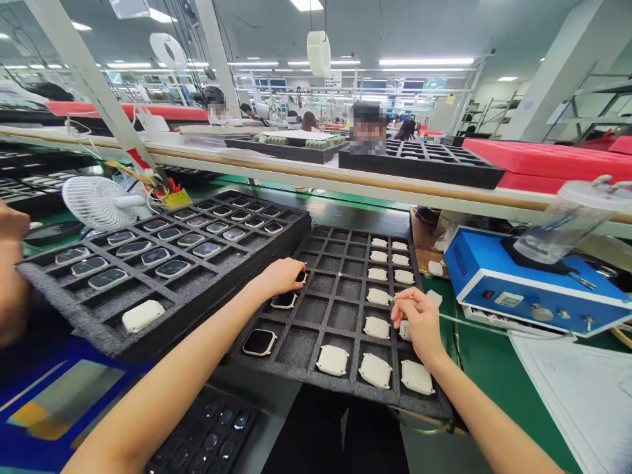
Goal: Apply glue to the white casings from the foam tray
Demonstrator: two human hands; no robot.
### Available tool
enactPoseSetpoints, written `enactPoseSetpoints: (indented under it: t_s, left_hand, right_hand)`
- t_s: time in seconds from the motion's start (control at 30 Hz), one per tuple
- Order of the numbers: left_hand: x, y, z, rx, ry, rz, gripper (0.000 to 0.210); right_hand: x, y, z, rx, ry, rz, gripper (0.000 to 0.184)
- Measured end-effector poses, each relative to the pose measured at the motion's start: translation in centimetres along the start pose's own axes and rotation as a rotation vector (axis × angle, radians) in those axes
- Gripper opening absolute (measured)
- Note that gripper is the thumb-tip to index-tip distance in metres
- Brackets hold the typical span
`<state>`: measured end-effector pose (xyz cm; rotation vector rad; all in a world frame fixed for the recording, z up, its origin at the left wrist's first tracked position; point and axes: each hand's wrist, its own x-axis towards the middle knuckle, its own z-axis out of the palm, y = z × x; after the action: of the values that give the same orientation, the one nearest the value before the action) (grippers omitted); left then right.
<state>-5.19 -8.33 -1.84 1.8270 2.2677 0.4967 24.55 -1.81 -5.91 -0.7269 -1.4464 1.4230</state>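
My left hand [282, 276] reaches over the left column of the near foam tray [299, 332]. Its fingers are closed on the edge of a dark-faced watch case [301, 279], partly hidden by them. Below it in that column lie another dark-faced watch case [285, 300] and a light-rimmed one [259, 342]. Over the tray's right column, my right hand [419, 322] has its fingers curled together. A thin clear tube [474, 322] runs from behind it; what the fingers hold is hidden. White watch cases [377, 328] lie face down around it.
A higher foam tray [197, 288] of dark-faced watch cases stands at left, beside a white fan [101, 203]. A blue control box [538, 283] and paper sheets [582, 395] are at right. A shelf [296, 164] crosses behind. Another person's arm [10, 276] shows far left.
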Motion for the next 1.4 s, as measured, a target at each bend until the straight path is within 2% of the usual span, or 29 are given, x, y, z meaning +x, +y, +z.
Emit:
enactPoseSetpoints:
  t_s: [0.1,0.17,0.3,0.33,0.43,0.47,0.53,0.67,0.8,0.9,1.1,1.27,1.4]
  left_hand:
    - [0.1,0.6,-0.2,-0.098,0.007,-0.005,0.021]
    - [-0.1,1.6,-0.5,-0.201,0.029,0.022,0.030]
    - [-0.7,5.2,0.2,-0.483,0.051,0.144,0.055]
    - [-0.8,6.2,0.8,-0.624,0.026,0.186,0.056]
    - [-0.8,8.7,2.8,-1.240,-0.123,0.245,0.056]
    - [-0.7,9.2,3.5,-1.382,-0.166,0.234,0.055]
    - [-0.5,9.7,4.7,-1.500,-0.230,0.190,0.052]
    - [-0.5,9.7,6.2,-1.526,-0.334,0.125,0.046]
    - [-0.6,9.8,6.8,-1.521,-0.426,0.094,0.041]
    - [-0.6,10.0,6.9,-1.525,-0.512,0.021,0.040]
    - [-0.9,10.6,6.6,-1.518,-0.553,-0.193,0.037]
    - [-0.8,10.6,6.7,-1.604,-0.591,-0.256,0.034]
    - [-0.7,10.2,6.7,-1.627,-0.718,-0.302,0.042]
  right_hand:
    - [0.0,0.0,0.0,0.013,0.005,0.003,0.004]
    - [0.0,0.0,0.1,0.015,-0.006,0.010,0.004]
    - [0.0,0.0,0.2,0.012,-0.044,0.027,0.003]
    - [0.0,0.0,0.3,0.012,-0.048,0.028,0.003]
    - [0.0,-0.1,0.4,0.007,-0.059,0.026,0.002]
    - [0.0,-0.1,0.4,0.005,-0.064,0.025,0.002]
    - [0.0,-0.3,0.4,0.005,-0.067,0.023,0.003]
    - [-0.3,-0.6,0.6,0.022,-0.050,0.015,0.005]
    - [-0.4,-0.8,0.6,0.034,-0.058,0.026,0.005]
    - [-0.4,-0.8,0.6,0.032,-0.056,0.045,0.005]
    - [-0.3,-0.9,0.6,-0.014,-0.054,0.067,0.005]
    - [-0.2,-0.8,0.5,-0.024,-0.059,0.062,0.004]
    - [-0.1,-0.7,0.5,-0.019,-0.062,0.063,0.004]
